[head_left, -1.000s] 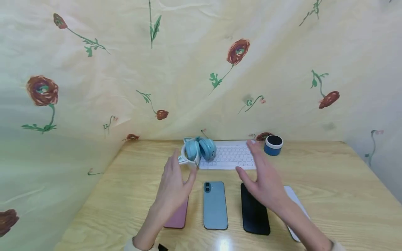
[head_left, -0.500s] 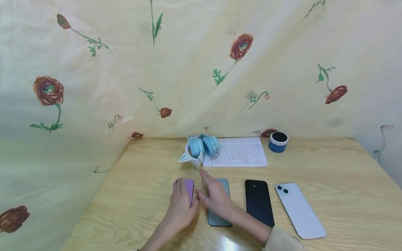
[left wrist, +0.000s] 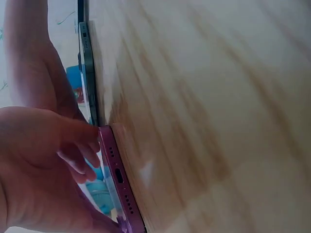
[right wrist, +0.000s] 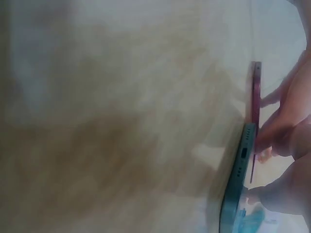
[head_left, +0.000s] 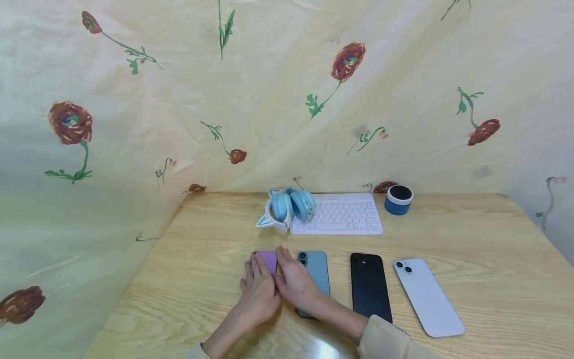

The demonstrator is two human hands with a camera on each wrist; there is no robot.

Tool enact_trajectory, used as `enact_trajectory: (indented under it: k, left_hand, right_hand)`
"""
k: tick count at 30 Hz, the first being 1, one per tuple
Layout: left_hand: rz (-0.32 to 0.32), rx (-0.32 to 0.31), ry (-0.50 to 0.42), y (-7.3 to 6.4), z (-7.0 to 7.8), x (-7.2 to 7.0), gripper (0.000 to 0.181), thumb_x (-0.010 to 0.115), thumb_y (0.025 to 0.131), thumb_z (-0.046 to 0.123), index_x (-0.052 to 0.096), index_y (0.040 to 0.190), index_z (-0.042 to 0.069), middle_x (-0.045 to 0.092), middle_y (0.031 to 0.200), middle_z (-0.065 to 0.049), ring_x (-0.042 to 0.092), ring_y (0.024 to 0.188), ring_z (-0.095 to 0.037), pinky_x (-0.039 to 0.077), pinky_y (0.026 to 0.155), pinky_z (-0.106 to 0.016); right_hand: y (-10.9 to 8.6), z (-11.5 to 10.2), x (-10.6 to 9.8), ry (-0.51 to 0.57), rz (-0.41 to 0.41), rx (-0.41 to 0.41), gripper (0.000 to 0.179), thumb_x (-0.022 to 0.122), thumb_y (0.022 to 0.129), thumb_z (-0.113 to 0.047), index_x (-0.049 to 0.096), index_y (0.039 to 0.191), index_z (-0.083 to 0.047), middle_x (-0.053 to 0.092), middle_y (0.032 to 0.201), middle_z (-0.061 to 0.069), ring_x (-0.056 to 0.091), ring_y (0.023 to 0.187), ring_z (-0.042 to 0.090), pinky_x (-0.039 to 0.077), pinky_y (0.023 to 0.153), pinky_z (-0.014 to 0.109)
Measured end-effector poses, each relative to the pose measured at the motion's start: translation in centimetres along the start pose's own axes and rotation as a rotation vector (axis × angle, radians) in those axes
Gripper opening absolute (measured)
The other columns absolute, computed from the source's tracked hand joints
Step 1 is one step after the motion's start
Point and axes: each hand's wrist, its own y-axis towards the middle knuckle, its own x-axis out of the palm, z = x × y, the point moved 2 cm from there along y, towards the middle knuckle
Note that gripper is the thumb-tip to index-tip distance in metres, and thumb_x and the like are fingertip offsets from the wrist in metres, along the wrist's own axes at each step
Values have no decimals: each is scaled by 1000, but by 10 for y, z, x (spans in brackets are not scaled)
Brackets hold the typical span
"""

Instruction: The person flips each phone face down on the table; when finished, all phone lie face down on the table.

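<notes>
A purple phone (head_left: 268,260) lies flat on the wooden table, partly covered by both hands. My left hand (head_left: 257,294) is over its near part, with fingers along the left side and the thumb at the right, gripping it across its width. In the left wrist view the phone's pink-purple bottom edge (left wrist: 119,174) rests on the table. My right hand (head_left: 298,284) reaches in from the right, its extended fingers at the purple phone's right edge. The right palm and wrist pass over a blue-grey phone (head_left: 317,269), hiding part of it.
A black phone (head_left: 369,286) and a white phone (head_left: 430,299), the latter slanted, lie to the right. Behind stand blue cat-ear headphones (head_left: 284,207) against a white keyboard (head_left: 345,214), and a small blue-and-white cylinder (head_left: 398,200). Flowered cloth (head_left: 269,99) hangs at the back.
Both hands came down from above the table to the purple phone. My right hand crossed leftward over the blue-grey phone, uncovering the black and white phones. The view shifted slightly.
</notes>
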Motion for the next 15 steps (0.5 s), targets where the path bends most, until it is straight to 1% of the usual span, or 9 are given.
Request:
enact_trajectory:
  k: [3,5,10,15]
  left_hand:
    - [-8,11,99,0,0,0,66,50,97,16,22,142,-23,13,148,-43,19,128,-67,33,93,-71]
    - [-22,12,146,-1,0,0,64,52,97,16,26,140,-23,13,148,-44,20,127,-69,35,94,-69]
    - [-73,-31,208,-1,2,0,67,59,96,18,28,142,-21,14,144,-48,20,129,-67,35,99,-64]
    - [-67,-32,299,-1,4,3,68,60,95,21,31,141,-20,21,140,-51,27,126,-67,39,96,-62]
  right_hand:
    - [0,1,2,-19,-17,13,58,61,93,-4,36,140,17,32,146,35,33,135,46,33,105,52]
    - [0,1,3,-25,-20,14,59,63,91,-2,36,140,18,33,146,35,34,134,46,34,104,52]
    - [-1,0,4,-39,-15,4,59,64,90,-1,37,139,18,33,145,36,37,132,47,35,103,51]
    - [-2,0,4,-48,-21,-16,54,61,91,2,38,138,18,34,144,36,38,132,45,36,103,49]
